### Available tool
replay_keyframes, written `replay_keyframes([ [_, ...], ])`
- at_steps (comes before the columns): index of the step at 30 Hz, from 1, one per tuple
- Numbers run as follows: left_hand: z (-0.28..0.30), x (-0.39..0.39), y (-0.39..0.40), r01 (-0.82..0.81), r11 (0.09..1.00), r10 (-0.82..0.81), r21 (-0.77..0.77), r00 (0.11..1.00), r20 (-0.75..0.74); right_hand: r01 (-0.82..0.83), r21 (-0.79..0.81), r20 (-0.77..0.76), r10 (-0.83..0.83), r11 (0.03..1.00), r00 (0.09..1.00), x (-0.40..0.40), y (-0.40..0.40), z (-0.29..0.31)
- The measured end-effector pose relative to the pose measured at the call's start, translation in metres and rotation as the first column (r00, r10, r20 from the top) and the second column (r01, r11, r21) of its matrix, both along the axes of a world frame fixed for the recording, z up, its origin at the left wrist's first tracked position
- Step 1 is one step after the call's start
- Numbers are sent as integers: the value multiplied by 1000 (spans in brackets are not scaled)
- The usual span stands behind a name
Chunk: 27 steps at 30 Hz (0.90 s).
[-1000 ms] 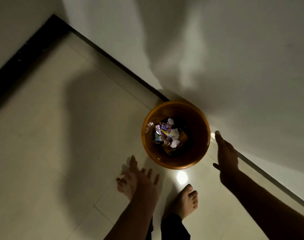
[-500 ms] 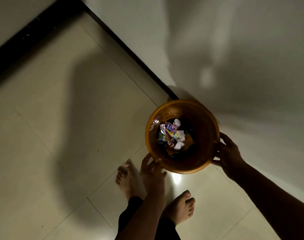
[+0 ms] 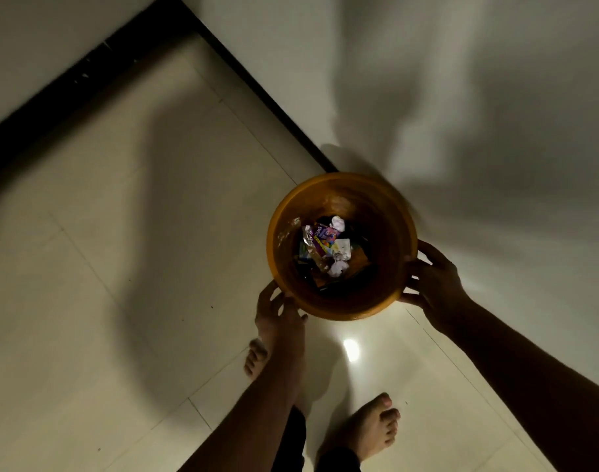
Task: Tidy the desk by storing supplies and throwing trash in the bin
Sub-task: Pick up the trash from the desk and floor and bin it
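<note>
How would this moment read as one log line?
hands: left and right grip bin sides | bin: holds wrappers, paper | place: tiled floor by wall

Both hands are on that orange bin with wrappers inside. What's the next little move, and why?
Probably lift it straight up and level. The left hand and right hand grip opposite sides of the orange bin, and loose wrappers lie inside, so tilting could spill them.
</note>
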<state>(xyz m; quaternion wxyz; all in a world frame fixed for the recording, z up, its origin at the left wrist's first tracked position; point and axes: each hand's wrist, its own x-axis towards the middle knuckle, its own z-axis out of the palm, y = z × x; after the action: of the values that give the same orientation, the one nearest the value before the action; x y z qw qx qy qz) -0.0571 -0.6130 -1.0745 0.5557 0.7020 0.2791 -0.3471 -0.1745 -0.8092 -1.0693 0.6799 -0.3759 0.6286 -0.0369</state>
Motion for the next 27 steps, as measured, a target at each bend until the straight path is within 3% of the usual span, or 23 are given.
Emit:
replay_keyframes([
  [2,-1,22,-5,12,997,-17,75,998,65,16,21,13,-17,1000,1000,21,-1,-5],
  [6,-9,58,-4,43,991,-51,127,997,54,13,63,32,-15,998,999,54,-2,-17],
  [20,-28,157,-9,78,990,-87,114,993,80,-2,47,57,-1,999,998,149,-9,-32],
  [27,-26,181,-23,152,986,-153,70,988,14,19,21,-12,-18,1000,1000,173,-18,-33],
])
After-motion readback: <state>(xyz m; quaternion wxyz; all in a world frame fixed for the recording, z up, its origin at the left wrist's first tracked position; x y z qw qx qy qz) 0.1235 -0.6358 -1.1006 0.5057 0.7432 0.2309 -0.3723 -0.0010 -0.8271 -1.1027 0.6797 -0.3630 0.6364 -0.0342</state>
